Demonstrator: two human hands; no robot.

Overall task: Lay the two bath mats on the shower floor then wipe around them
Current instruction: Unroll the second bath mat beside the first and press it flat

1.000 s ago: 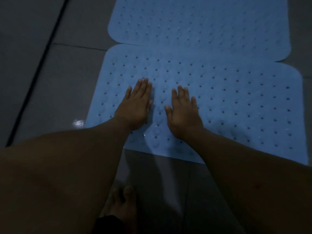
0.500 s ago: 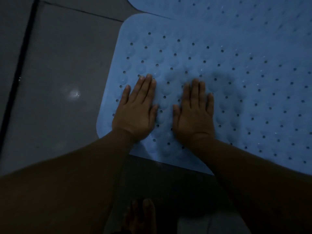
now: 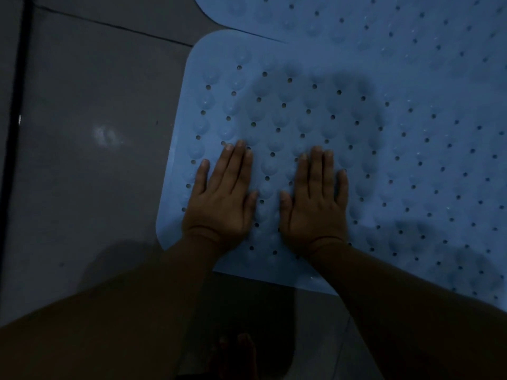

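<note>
Two light-blue rubber bath mats with small holes and round bumps lie flat on the dark grey tiled floor. The near mat (image 3: 315, 111) fills the middle and right of the view. The far mat (image 3: 384, 20) lies behind it, and their edges meet at the top. My left hand (image 3: 222, 198) presses flat on the near mat close to its left edge, fingers straight and together. My right hand (image 3: 315, 201) presses flat beside it, a thumb's gap apart. Neither hand holds anything.
Grey floor tiles (image 3: 90, 160) with a faint light reflection spread to the left of the mats. A dark grout line or channel (image 3: 16, 111) runs down the far left. My bare foot (image 3: 236, 355) stands just below the mat's near edge.
The camera has moved closer and leftward over the mat. Both hands stay flat on the near mat, side by side, now nearer its left front corner.
</note>
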